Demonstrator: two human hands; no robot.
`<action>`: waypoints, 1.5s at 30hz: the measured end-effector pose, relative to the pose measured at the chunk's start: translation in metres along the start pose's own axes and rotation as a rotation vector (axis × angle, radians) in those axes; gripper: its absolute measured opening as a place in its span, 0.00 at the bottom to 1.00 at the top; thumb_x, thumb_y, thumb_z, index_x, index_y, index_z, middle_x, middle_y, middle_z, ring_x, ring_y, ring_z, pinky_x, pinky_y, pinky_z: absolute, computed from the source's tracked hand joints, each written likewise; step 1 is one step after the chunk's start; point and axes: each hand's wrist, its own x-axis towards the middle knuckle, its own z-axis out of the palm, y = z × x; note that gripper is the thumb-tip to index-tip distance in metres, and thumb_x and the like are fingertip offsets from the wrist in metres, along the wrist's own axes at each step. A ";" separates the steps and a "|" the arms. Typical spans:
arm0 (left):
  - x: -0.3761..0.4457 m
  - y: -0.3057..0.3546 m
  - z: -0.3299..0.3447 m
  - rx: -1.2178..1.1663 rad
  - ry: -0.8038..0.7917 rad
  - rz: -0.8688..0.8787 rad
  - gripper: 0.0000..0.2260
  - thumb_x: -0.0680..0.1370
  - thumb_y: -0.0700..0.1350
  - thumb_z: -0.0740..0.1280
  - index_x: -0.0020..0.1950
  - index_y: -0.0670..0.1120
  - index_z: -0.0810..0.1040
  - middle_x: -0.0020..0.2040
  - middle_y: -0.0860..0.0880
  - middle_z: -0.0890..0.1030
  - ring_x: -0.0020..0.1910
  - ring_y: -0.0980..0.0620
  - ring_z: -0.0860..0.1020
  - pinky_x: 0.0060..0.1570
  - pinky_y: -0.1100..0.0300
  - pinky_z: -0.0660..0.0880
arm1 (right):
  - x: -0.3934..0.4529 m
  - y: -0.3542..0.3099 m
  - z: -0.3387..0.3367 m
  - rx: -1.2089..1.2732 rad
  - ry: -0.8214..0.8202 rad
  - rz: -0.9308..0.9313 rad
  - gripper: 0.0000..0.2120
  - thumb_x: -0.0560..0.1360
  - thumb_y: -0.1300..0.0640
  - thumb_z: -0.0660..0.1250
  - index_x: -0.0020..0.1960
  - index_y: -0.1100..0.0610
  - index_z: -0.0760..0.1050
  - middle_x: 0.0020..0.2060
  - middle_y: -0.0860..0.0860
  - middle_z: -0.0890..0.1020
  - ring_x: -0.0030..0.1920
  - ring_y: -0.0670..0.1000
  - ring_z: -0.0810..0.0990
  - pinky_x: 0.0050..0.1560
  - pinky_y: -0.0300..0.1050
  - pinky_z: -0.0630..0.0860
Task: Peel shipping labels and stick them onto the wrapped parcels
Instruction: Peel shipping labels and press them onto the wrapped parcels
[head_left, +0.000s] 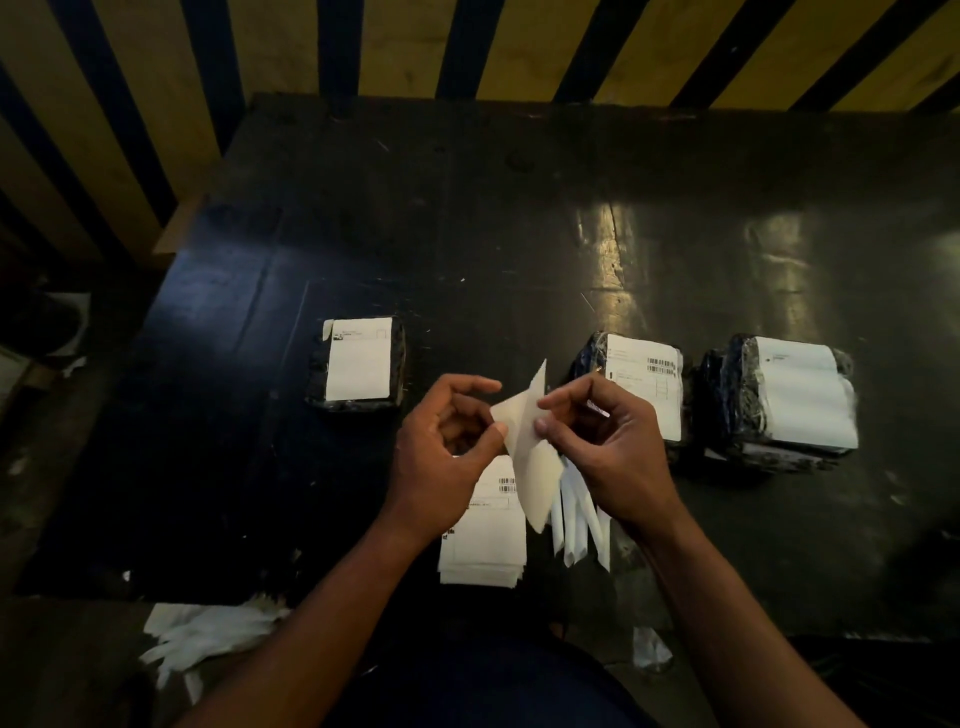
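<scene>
I see both hands over the dark table (519, 218), working one label (527, 441). Left hand (441, 457) pinches its left corner between thumb and forefinger; right hand (613, 447) pinches the right edge, the sheet splitting into two layers at the top. Label stack (480, 535) lies just below the hands, backing strips (576, 525) beside it. Three parcels (358, 364) (639, 384) (784, 405) sit beyond, each with a label on top. Paper scraps (202, 634) at the near left edge.

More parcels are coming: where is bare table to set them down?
Free: the table beyond the three parcels, and between the left parcel and middle parcel. Crowded: near edge, with the label stack and backing strips.
</scene>
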 end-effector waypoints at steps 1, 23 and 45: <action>0.000 0.000 -0.001 -0.008 0.010 -0.001 0.17 0.77 0.34 0.73 0.63 0.46 0.78 0.48 0.49 0.83 0.49 0.55 0.84 0.47 0.65 0.81 | 0.000 0.001 0.000 -0.003 -0.003 0.013 0.07 0.75 0.66 0.75 0.50 0.58 0.81 0.45 0.50 0.86 0.45 0.53 0.85 0.51 0.45 0.84; -0.008 -0.028 0.006 -0.112 0.162 -0.064 0.17 0.78 0.38 0.73 0.67 0.47 0.81 0.65 0.50 0.79 0.58 0.58 0.83 0.53 0.61 0.82 | -0.015 0.027 0.027 -0.025 0.188 0.032 0.20 0.73 0.62 0.78 0.65 0.55 0.82 0.57 0.42 0.82 0.52 0.40 0.82 0.51 0.35 0.81; 0.009 -0.090 -0.058 0.002 0.299 -0.247 0.20 0.77 0.35 0.74 0.65 0.52 0.81 0.63 0.50 0.82 0.56 0.50 0.84 0.54 0.55 0.83 | -0.029 0.085 -0.047 -0.244 0.321 0.157 0.22 0.74 0.66 0.75 0.66 0.52 0.81 0.62 0.47 0.81 0.62 0.48 0.79 0.63 0.44 0.79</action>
